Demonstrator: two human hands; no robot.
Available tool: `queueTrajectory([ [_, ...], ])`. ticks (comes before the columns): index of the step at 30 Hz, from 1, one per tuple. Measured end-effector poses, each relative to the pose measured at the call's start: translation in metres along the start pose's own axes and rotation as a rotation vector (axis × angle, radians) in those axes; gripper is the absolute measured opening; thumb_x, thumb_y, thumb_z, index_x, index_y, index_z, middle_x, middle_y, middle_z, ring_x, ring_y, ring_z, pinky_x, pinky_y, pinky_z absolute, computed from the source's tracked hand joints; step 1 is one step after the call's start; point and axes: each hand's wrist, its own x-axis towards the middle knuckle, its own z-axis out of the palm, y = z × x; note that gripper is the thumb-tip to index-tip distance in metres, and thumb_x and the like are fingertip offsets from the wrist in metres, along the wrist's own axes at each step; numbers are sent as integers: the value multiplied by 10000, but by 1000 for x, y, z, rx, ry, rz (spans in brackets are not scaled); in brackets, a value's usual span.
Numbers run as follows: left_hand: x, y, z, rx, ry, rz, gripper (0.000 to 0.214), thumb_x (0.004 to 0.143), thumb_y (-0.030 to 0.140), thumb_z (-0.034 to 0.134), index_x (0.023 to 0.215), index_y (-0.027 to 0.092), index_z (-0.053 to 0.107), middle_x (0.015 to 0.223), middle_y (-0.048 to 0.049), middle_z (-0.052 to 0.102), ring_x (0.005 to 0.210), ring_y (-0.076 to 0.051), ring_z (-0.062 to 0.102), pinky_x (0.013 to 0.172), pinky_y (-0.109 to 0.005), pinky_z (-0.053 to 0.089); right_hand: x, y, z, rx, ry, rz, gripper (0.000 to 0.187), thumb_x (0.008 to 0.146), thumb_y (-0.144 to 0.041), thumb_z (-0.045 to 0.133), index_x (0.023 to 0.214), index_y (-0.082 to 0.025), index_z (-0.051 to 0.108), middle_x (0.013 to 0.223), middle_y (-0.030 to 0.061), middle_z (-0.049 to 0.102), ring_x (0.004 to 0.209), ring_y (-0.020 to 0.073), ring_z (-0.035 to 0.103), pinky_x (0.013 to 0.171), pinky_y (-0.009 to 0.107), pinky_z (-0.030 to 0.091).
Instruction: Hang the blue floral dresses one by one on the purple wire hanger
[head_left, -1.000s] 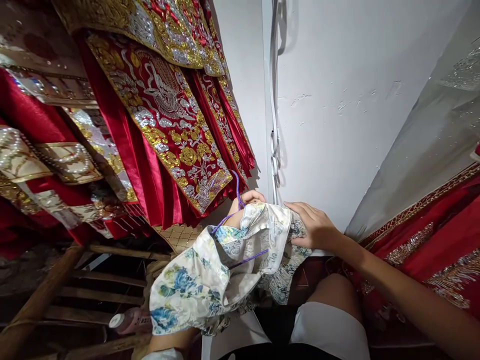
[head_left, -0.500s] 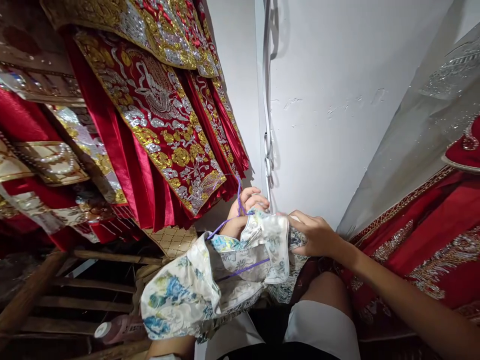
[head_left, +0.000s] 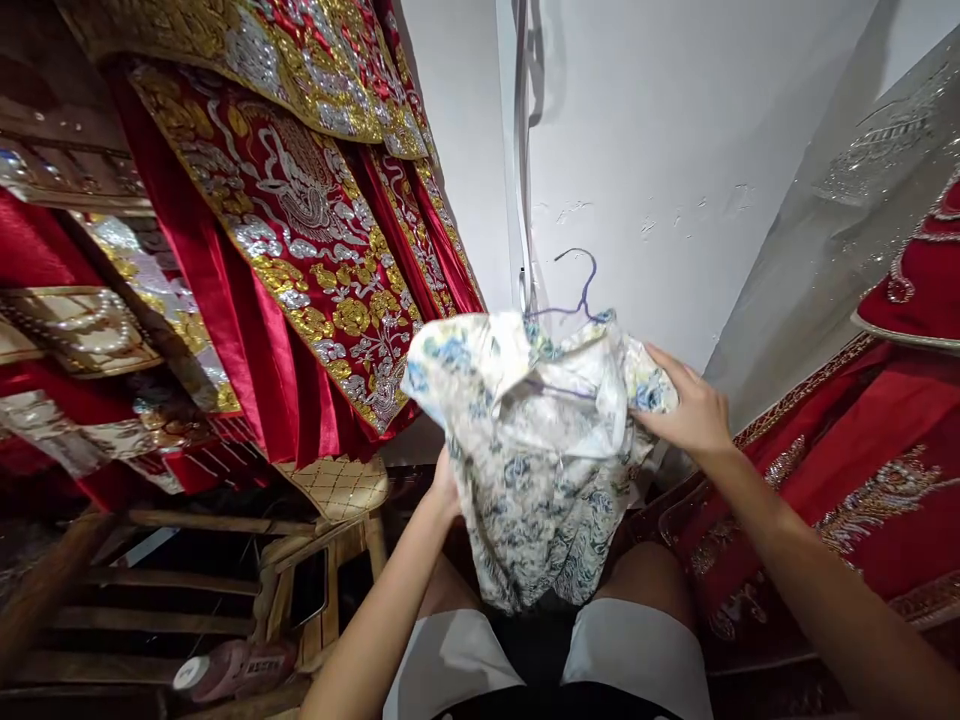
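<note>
A white floral shirt (head_left: 517, 475) with blue and green print is spread on a thin purple hanger (head_left: 587, 290), whose bare hook sticks up above the collar. My right hand (head_left: 691, 408) pinches the shirt at its right shoulder, thumb and fingers on the short sleeve. At the shirt's left side, below the other sleeve, my left hand (head_left: 446, 485) grips the cloth; most of its fingers are hidden behind the fabric. The shirt front hangs down over my lap, and the neck opening faces up.
Red gowns with gold and silver embroidery (head_left: 322, 230) hang at the left. More red beaded garments (head_left: 862, 450) stand at the right under clear plastic. A wooden slatted rack (head_left: 172, 620), a pink bottle (head_left: 236, 670) and a quilted beige seat (head_left: 337, 487) are at lower left. A white wall (head_left: 637, 150) is ahead.
The shirt has gone from bunched to hanging open, and the hanger's hook now stands above the collar. My left hand has moved from near the hanger to the shirt's left side.
</note>
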Motion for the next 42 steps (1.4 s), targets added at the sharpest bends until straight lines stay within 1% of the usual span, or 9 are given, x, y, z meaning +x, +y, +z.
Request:
queueTrajectory([
  [4,-13,-30,-21,-72,159,-19,640,791,686,674,1166,169,713,1239,-129,734,1371,-360,536,1167,-491,418,31,-28,6,1,11,13,723,715,-457,742,1398,-257,613,1191,88,724,1029,348,671,766,399,513],
  [9,-32,-78,-30,212,332,138,717,635,445,895,1267,194,667,1305,-107,707,1380,-322,532,1195,-425,373,20,-46,39,65,-77,-63,781,720,-408,732,1466,-264,551,1137,80,693,1002,316,665,755,376,519],
  [12,-50,-96,-37,273,324,103,727,651,461,884,1275,161,663,1334,-137,688,1332,-336,574,1169,-451,403,-8,-24,52,141,-44,51,744,755,-352,685,1481,-289,534,1172,79,651,1016,289,649,786,364,531],
  [15,-65,-106,-44,286,313,37,721,649,504,876,1233,125,687,1334,-169,684,1304,-365,592,1165,-485,402,-53,0,57,236,161,292,686,772,-376,670,1435,-225,575,1219,116,608,991,262,619,846,381,522],
  [19,-73,-112,-44,353,307,37,742,694,504,852,1320,161,646,1429,-161,618,1382,-348,525,1204,-468,345,-142,-19,72,511,427,756,467,812,-480,622,1159,-170,662,1033,101,632,839,222,588,751,361,496],
  [23,-71,-111,-41,434,239,40,767,723,535,821,1368,177,612,1471,-158,582,1424,-344,477,1218,-461,319,-201,-88,102,862,95,840,353,868,-535,567,739,-207,600,592,-5,529,536,162,481,537,296,422],
  [27,-75,-110,-40,488,215,53,789,746,561,791,1403,179,580,1485,-153,568,1425,-337,473,1233,-469,289,-182,-130,117,1118,-139,759,336,925,-550,561,827,-229,543,588,-63,425,522,137,407,518,266,363],
  [37,-77,-98,-44,592,255,101,601,769,527,777,1239,164,684,1325,-143,681,1323,-339,568,1169,-444,379,-163,-126,87,1138,-398,639,391,933,-512,570,683,-226,477,595,-51,415,563,129,388,550,268,326],
  [42,-77,-81,-56,722,654,482,474,831,487,728,1200,202,640,1171,-103,686,1132,-276,634,999,-349,481,-153,-129,74,1205,-340,763,384,866,-484,616,616,-232,469,525,-45,408,515,128,351,513,280,281],
])
